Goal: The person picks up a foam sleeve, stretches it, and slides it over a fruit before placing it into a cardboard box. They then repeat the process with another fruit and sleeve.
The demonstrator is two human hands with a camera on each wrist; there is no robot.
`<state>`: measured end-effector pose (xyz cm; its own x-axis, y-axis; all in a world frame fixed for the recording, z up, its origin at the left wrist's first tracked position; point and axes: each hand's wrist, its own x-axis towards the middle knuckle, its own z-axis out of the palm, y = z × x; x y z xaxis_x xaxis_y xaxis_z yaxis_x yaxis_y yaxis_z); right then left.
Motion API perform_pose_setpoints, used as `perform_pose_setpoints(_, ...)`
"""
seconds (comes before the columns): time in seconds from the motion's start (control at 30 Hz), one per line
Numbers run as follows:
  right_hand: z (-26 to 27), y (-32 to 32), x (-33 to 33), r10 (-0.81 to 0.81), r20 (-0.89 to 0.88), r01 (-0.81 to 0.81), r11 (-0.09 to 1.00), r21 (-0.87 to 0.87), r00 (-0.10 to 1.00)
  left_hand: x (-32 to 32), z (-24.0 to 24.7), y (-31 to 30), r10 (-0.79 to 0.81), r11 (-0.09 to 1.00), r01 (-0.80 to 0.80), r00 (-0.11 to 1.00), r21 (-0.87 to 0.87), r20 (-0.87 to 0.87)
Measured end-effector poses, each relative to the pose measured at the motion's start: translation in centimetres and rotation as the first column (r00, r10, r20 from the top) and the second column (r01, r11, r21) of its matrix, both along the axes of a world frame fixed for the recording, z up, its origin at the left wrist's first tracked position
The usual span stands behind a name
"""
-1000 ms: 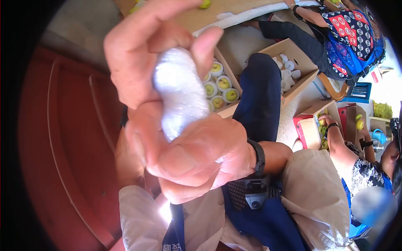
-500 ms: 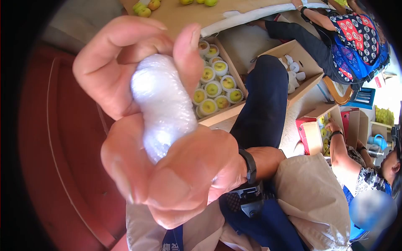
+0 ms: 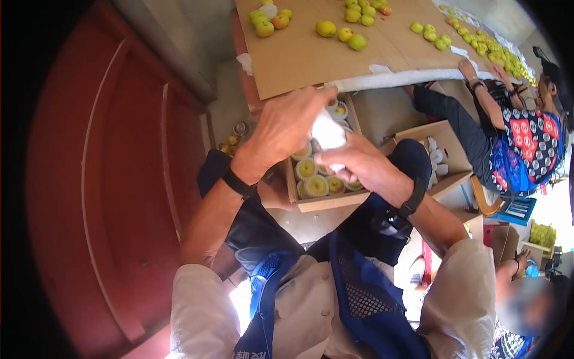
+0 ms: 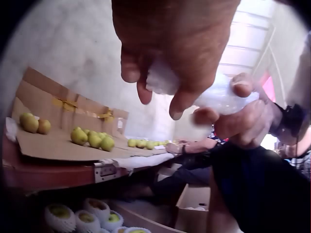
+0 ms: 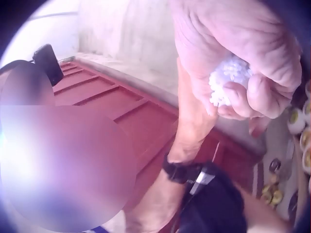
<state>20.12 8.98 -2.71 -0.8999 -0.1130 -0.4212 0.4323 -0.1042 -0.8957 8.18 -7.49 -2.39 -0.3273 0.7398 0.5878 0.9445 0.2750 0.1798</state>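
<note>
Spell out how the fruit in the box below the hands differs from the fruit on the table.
The boxed fruit sits in white foam nets; the table fruit lies bare. The boxed fruit is packed close together, while the table fruit spreads out in separate groups. Both are mostly yellow-green.

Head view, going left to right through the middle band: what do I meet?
Red panel → left hand → white bundle → right hand → open cardboard box → blue crate.
</note>
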Motion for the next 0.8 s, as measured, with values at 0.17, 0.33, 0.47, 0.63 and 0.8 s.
perform_pose_setpoints(0.17,1.5,5.7,-6.5,-0.079,-0.235,0.09,0.995,0.037,0.969,-3.1,1.9,4.0,0.204,0.903,-0.386,0.771,0.189,0.603)
perform_pose_setpoints(0.33,2.4,5.8,-13.1,-0.107,-0.26,0.117,0.993,0.02,0.96,-7.8,1.1,5.8,-0.204,0.914,-0.222,0.47,0.338,0.859)
perform_pose_setpoints(0.47,2.3,6.1,-16.4,-0.012,-0.375,0.099,0.972,0.213,0.927,-10.4,1.5,8.5,-0.319,0.867,-0.3,0.279,0.397,0.906)
perform_pose_setpoints(0.63,0.8,7.9,-20.0,0.15,-0.419,0.138,0.802,0.581,0.895,-17.2,-1.9,9.0,-0.451,0.852,-0.222,0.146,0.474,0.88)
perform_pose_setpoints(0.8,1.5,8.5,-20.2,-0.134,-0.457,0.302,0.899,0.317,0.879,-19.0,-0.8,9.9,-0.546,0.82,-0.188,0.028,0.541,0.837)
